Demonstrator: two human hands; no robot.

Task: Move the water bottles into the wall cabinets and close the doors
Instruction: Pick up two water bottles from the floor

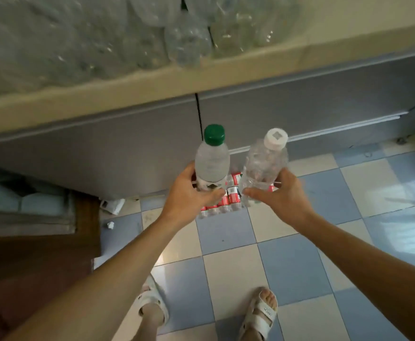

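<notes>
Bottles were the items in hand, two of them, both upright and held above the floor in front of the grey cabinet fronts (300, 104). The green-capped bottle (211, 159) sat in the left hand (191, 193), whose fingers were curled round its lower body at the label band. The white-capped bottle (263, 168) sat in the right hand (277, 193), fingers and thumb wrapped round its lower half. The two bottles stood near each other but apart.

Handling judgement: both appeared to be thin clear plastic, light for their size, and liable to flex under a hard squeeze; the ribbed wall of the white-capped one offered grip, while the smoother wall of the green-capped one could prove slippery. A hold round the mid-body or label band looked sound; the caps were closed.

Writing: the label on the green-capped bottle was partly covered and could not be read. The white cap carried a small grey mark, too small to make out.

Below the hands, a pack of red-labelled bottles (226, 203) lay on the checked floor (228, 279) against the cabinet base; its print was illegible. Above, the table (152, 82) carried a mass of clear bottles (189, 40), blurred.
</notes>
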